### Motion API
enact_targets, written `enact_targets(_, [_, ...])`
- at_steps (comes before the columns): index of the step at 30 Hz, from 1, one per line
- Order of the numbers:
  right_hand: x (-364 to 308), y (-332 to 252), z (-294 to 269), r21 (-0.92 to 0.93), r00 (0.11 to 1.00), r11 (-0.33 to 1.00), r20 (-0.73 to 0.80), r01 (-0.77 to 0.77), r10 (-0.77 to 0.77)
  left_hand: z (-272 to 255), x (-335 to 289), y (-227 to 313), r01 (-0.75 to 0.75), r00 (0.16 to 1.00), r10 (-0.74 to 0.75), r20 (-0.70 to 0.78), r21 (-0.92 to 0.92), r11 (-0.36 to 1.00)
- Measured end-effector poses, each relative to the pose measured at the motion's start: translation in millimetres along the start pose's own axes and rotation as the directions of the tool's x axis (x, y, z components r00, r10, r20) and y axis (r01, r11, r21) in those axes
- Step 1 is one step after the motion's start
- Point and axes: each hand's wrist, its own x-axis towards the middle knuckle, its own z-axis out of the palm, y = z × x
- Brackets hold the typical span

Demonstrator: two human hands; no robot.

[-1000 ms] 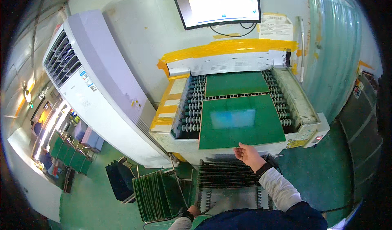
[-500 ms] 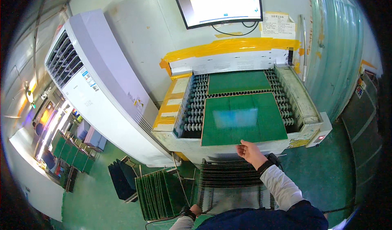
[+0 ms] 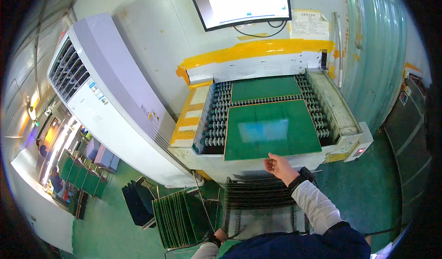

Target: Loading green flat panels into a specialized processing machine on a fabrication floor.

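Observation:
A large green circuit board [image 3: 270, 129] lies flat on the roller conveyor [image 3: 212, 128], its near edge at the machine's front lip. My right hand [image 3: 277, 165] touches that near edge with the fingers curled around it. A second green board [image 3: 264, 88] lies farther back on the rollers. My left hand [image 3: 216, 235] is low at the picture's bottom, gripping a wire rack [image 3: 202, 217] that holds several upright green boards [image 3: 179, 216].
A slotted metal rack [image 3: 260, 199] stands just below the conveyor's front. A tall white air-conditioning unit [image 3: 99, 98] leans at the left. A monitor [image 3: 241, 1] hangs on the wall above. More green boards [image 3: 80, 178] stand at far left. The floor [image 3: 368, 190] is green.
The near board has slid toward me on the rollers. My right hand stays at its front edge. My left hand keeps its hold on the wire rack.

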Motion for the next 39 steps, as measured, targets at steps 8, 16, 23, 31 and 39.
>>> enact_targets(8, [-14,-8,-10,-0.11,0.994,0.994,0.107,0.012,0.0,91,128,-74,-0.003,0.754,0.188,-0.629,0.282,0.959])
enact_targets(16, [-86,85,-18,-0.711,0.918,0.586,0.357,0.388,-0.175,9,35,6,0.296,0.944,-0.288,-0.162,0.025,0.955])
enact_targets(23, [-144,107,-17,-0.842,0.817,-0.057,0.535,0.536,-0.217,43,38,-29,0.155,0.951,-0.151,-0.27,-0.005,0.988])
enact_targets(31, [-152,125,-33,-0.794,0.783,-0.284,0.595,0.537,-0.182,9,7,6,0.049,0.973,-0.072,-0.218,-0.108,0.993])
enact_targets(39, [-140,143,-26,-0.778,0.803,-0.331,0.589,0.534,-0.09,66,64,-51,0.086,0.942,0.067,-0.328,0.43,0.899])
